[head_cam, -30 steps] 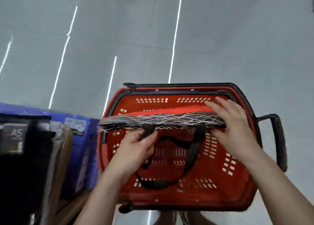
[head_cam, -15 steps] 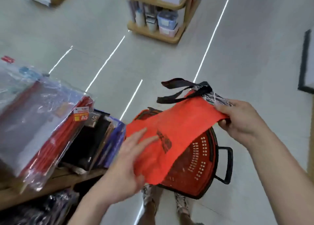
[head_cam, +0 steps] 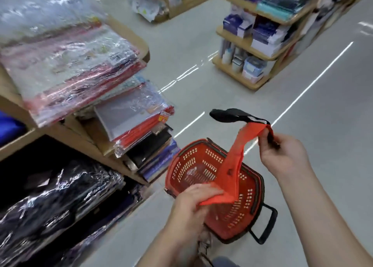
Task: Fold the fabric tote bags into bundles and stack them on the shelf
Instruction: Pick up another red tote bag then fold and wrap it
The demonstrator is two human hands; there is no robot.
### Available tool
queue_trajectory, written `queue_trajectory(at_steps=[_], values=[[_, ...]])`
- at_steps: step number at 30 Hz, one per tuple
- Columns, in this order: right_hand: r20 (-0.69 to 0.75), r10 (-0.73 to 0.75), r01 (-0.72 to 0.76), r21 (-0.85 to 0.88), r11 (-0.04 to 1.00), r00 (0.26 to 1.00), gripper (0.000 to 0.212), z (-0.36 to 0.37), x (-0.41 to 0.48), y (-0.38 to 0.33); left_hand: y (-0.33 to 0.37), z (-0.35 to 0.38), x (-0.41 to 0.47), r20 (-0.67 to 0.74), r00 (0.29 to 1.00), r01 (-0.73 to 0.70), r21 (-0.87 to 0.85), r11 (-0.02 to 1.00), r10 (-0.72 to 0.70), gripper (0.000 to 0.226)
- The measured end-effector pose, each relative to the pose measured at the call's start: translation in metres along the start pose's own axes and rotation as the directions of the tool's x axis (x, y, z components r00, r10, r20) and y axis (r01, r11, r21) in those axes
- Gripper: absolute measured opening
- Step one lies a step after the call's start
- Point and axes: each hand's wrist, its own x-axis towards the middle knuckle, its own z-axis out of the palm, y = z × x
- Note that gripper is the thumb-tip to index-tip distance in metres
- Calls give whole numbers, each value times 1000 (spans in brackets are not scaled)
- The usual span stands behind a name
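Tote (head_cam: 230,166) btwn L hand (head_cam: 189,204) & R hand (head_cam: 282,153)

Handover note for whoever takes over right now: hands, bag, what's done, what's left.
Left hand grips the lower end of the orange tote bag; right hand pinches its top end by the black handles.
The bag hangs as a narrow strip between the hands, above the red basket on the floor.
Done: bag is out of the basket, seemingly folded lengthwise.
Left: fold it into a bundle, then stack it on the shelf to the left.
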Motion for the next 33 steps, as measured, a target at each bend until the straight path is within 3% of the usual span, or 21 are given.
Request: queue_trajectory(at_steps=[2, 3, 4, 5, 6, 7, 8, 9, 10, 11, 12, 14, 15, 17, 19, 23, 25, 26, 29, 31, 33], values=[[-18, -41, 35, -265, 964, 999, 40, -1, -6, 13, 8, -33, -16, -130, 989, 68, -4, 998, -68, 31], [-43, -142, 99, -521, 848, 989, 39, -1, -10, 22, 15, -54, -25, -169, 984, 60, 56, 997, -50, 25], [-2, -261, 168, -760, 628, 965, 48, 0, -16, 30, 23, -76, -34, -174, 984, 50, 151, 987, -23, 20], [119, -338, 254, -886, 389, 934, 60, 2, -26, 38, 32, -96, -44, -134, 991, 33, 257, 966, 2, 15], [288, -298, 355, -914, 199, 910, 65, 8, -40, 46, 40, -115, -54, -72, 997, 15, 370, 929, 13, 19], [456, -141, 471, -875, 108, 879, 60, 15, -60, 56, 45, -132, -66, -19, 999, -15, 479, 878, 27, 26], [567, 113, 564, -823, 62, 816, 55, 23, -84, 69, 47, -146, -79, 5, 999, -41, 570, 820, 46, 24], [553, 409, 617, -787, -32, 726, 56, 30, -107, 84, 47, -159, -93, 22, 999, -51, 657, 752, 49, 18], [437, 650, 680, -713, -171, 621, 61, 35, -129, 103, 48, -171, -109, 11, 999, -35, 722, 691, 39, 19], [324, 776, 759, -586, -284, 541, 64, 36, -146, 125, 48, -184, -126, -7, 1000, 5, 761, 649, 0, 26], [289, 832, 835, -448, -319, 473, 57, 35, -160, 151, 48, -195, -145, -40, 999, 47, 782, 622, -24, 31], [388, 825, 899, -322, -296, 410, 14, 31, -181, 203, 54, -220, -183, -193, 981, 163, 752, 638, -24, 25], [447, 805, 909, -326, -259, 390, 5, 28, -193, 226, 59, -233, -203, -283, 957, 252, 704, 664, -63, 24], [507, 807, 939, -303, -163, 303, 19, 26, -217, 265, 66, -256, -246, -477, 872, 395, 544, 740, -115, 34], [527, 822, 954, -292, -64, 216, 30, 29, -245, 293, 67, -277, -297, -686, 718, 498, 383, 778, -121, 33], [522, 838, 895, -434, 104, 156, 28, 38, -294, 341, 47, -300, -408, -873, 323, 657, -72, 750, -366, 80], [493, 863, 847, -500, 181, 106, 30, 39, -314, 368, 33, -303, -456, -827, 124, 547, -404, 733, -548, 89], [486, 870, 836, -508, 208, 79, 36, 38, -324, 382, 29, -302, -476, -767, 76, 453, -543, 707, -637, 91], [505, 862, 786, -549, 285, 40, 55, 34, -347, 427, 24, -291, -526, -618, 125, 187, -754, 630, -776, 88], [499, 866, 680, -631, 374, -12, 47, 37, -359, 455, 26, -284, -555, -605, 139, 133, -773, 620, -784, 88], [492, 871, 538, -734, 414, 0, 38, 46, -365, 486, 28, -280, -583, -618, 131, 150, -760, 632, -775, 82]])
